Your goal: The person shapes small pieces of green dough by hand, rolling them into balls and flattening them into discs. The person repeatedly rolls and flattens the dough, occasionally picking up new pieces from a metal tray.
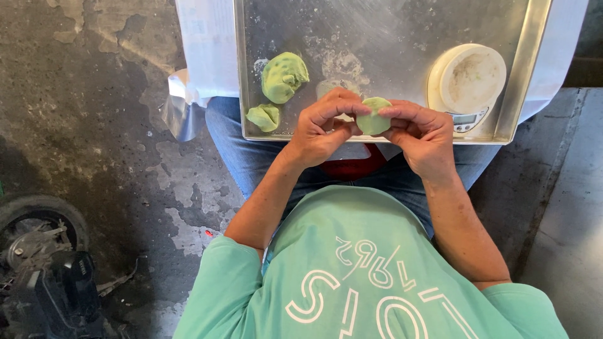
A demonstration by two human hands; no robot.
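Observation:
Both hands meet over the near edge of a metal tray (531, 69) that rests across my lap. My left hand (320, 129) and my right hand (421, 135) pinch a small flattened piece of green dough (375, 116) between their fingertips. A large lump of green dough (284, 76) lies on the tray to the left. A smaller green dough piece (264, 117) sits near the tray's front left corner.
A round white kitchen scale (468, 78) stands on the tray's right side. Flour dusts the tray's middle. A white plastic bag (204, 50) lies left of the tray. A wheel and dark machine parts (44, 263) sit on the stained concrete floor at lower left.

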